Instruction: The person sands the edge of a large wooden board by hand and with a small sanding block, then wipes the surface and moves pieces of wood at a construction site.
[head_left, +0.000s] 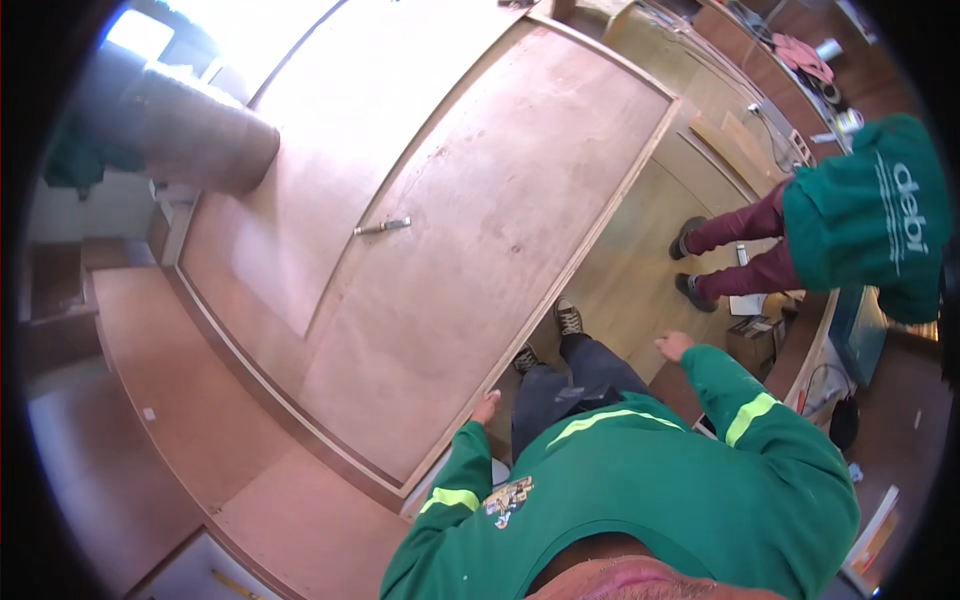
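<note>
My left hand (486, 407) is at the near edge of a large wooden panel (480, 247) with a raised strip along its border. Whether its fingers grip that edge is not clear. My right hand (673, 346) hangs away from the panel, above the floor, with its fingers partly curled; no object shows in it. On the panel, well beyond my left hand, lies a slim hand tool (382, 226), likely a chisel. It sits across the edge of a second sheet (300, 225) that adjoins the panel's far side.
A co-worker in a green top (862, 217) stands at the right, facing away. A large brown cylinder (210, 127) is at the upper left. Reddish boards (187, 360) run along the left. A cardboard box (754, 341) and a cluttered bench (795, 60) lie to the right.
</note>
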